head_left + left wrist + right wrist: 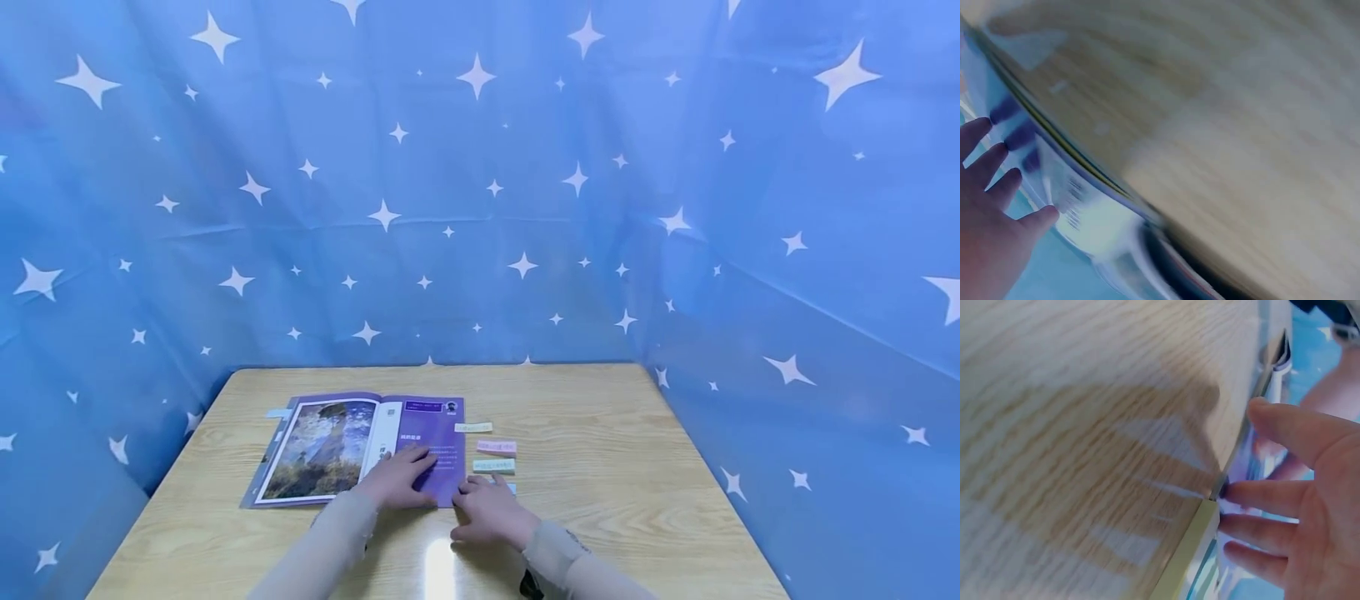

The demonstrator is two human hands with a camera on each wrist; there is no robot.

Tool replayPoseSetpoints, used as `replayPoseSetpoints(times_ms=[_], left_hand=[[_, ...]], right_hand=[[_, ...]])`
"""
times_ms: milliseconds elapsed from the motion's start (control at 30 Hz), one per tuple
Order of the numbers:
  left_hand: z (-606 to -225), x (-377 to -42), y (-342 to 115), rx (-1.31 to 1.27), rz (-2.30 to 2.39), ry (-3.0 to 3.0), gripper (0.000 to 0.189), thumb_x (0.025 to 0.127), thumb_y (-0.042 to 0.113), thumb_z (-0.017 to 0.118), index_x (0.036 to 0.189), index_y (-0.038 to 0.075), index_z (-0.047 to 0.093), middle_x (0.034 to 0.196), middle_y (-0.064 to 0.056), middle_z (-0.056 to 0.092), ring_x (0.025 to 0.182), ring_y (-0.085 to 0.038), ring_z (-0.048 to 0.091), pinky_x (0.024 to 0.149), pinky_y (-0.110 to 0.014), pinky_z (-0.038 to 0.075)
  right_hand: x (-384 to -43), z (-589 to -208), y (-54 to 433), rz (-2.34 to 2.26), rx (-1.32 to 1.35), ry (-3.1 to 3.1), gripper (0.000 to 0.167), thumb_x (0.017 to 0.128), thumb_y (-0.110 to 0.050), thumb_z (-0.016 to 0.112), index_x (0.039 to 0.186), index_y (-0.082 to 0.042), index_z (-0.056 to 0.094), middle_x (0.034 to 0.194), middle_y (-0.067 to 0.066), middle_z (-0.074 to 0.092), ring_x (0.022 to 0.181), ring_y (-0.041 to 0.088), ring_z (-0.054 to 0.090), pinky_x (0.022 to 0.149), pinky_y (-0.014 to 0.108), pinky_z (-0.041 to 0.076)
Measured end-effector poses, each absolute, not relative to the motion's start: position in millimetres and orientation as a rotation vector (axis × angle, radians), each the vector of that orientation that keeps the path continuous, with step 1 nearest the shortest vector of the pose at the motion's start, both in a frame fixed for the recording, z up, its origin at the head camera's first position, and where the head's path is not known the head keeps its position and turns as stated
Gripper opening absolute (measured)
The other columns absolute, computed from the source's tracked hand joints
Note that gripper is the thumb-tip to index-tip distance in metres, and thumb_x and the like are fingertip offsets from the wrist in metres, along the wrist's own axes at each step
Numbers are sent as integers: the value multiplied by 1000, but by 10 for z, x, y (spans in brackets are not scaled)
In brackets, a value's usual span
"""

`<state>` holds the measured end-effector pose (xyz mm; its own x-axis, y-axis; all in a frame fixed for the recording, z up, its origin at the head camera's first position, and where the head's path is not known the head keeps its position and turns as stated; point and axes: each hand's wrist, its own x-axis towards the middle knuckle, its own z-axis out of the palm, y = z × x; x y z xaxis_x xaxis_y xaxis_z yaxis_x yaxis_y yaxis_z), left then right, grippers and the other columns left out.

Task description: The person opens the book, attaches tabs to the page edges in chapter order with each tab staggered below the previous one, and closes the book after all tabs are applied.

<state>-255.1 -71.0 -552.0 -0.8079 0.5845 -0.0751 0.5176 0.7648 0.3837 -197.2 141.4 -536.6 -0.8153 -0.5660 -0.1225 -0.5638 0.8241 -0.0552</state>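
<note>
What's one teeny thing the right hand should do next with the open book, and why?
I'd probably have the right hand gently pinch the outer edge of the purple page: it's right beside that edge, and the left hand lies over the page, perhaps steadying it.

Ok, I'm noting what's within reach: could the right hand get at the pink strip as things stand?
Probably yes: the right hand is just on the near side of the pink strip. The pale green strip lies between them, but nothing covers the pink one, so the way over looks free.
</note>
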Motion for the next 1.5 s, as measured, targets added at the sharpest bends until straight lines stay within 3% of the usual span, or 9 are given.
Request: replayPoseSetpoints(times_ms=[300,600,1233,1500], left_hand=[[-5565,-2503,-1006,795,518,2821,101,67,58,79,147,8,43,152,-17,34,140,-44,25,108,-64,23],[-5556,-2478,-1202,728,586,2842,105,63,56,84,148,10,41,152,-21,32,138,-48,26,108,-62,25],[-5619,-2514,-1291,697,749,2801,99,65,61,80,144,11,48,152,-20,34,134,-46,34,106,-61,30],[-5572,-2458,-1370,704,849,2832,84,70,57,78,137,10,56,144,-18,46,129,-41,45,103,-58,36]], right_hand=[[-1921,-5337,1573,-261,-889,2843,52,82,-48,70,125,-20,66,140,6,53,128,27,48,100,64,35],[-1945,-5225,1699,-377,-948,2885,44,85,-43,68,119,-14,70,131,11,60,121,27,54,96,56,42],[-1967,-5206,1840,-464,-912,2887,36,87,-41,68,109,-14,74,125,11,64,115,28,58,88,54,47],[-1955,-5238,1816,-475,-1030,2862,39,86,-39,69,111,-9,72,123,13,64,114,28,59,93,49,48]])
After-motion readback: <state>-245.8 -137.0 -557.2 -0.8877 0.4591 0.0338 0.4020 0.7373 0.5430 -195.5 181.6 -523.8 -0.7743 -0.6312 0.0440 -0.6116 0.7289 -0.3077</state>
